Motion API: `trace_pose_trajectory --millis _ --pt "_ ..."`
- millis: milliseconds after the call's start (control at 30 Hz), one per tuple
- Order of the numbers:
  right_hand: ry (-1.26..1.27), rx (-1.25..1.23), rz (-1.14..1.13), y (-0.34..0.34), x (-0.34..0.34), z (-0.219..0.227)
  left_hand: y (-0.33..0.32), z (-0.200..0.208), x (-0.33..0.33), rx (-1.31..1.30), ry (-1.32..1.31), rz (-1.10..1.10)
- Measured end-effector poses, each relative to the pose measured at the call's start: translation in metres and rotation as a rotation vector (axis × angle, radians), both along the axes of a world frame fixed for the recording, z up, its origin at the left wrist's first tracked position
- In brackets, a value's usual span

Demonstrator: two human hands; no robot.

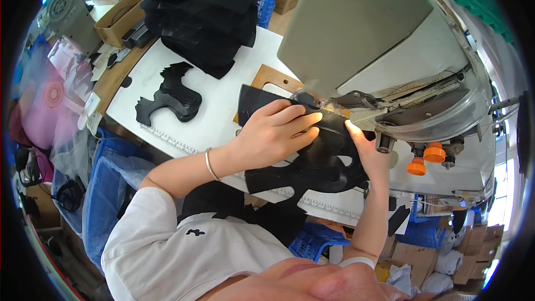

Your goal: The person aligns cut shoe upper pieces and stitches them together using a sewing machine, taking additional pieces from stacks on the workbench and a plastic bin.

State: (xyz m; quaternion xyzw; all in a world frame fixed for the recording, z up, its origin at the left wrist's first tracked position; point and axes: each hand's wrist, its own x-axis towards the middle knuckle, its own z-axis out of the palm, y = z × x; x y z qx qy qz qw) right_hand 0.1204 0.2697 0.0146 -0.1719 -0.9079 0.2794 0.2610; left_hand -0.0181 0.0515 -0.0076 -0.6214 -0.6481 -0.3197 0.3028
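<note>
A black cut piece of sheet material (pixel 326 159) with curved cutouts lies under the head of a sewing machine (pixel 356 97), lit near the stitching area. My left hand (pixel 278 134), a bracelet at its wrist, holds the piece from above, with bent fingers pressing it close to the lit spot. My right hand (pixel 370 153) grips the piece's right edge, its thumb on top near the light; its other fingers are mostly hidden. The needle cannot be made out behind the machine head and fingers.
On the white table (pixel 128 106) lie a small stack of curved black pieces (pixel 175 97) and a large black pile (pixel 203 14). A ruler strip (pixel 167 139) runs along the near edge. Orange knobs (pixel 426 159) jut from the machine. A blue lined bin (pixel 106 189) stands at left.
</note>
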Motion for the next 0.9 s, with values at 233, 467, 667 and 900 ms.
trace_pose_trajectory --millis 233,467,667,900 --pt "-0.177 0.553 0.184 0.091 -0.011 -0.059 0.014 0.007 0.006 -0.012 -0.025 -0.082" --pt "-0.010 0.278 0.173 0.118 -0.024 -0.081 0.017 0.004 0.018 0.049 -0.100 0.024" --pt "0.043 0.375 0.318 0.151 -0.017 -0.093 0.024 0.000 0.021 0.081 -0.100 0.028" --pt "-0.022 0.088 0.234 0.089 -0.033 -0.039 0.026 -0.003 0.017 0.128 -0.027 0.083"
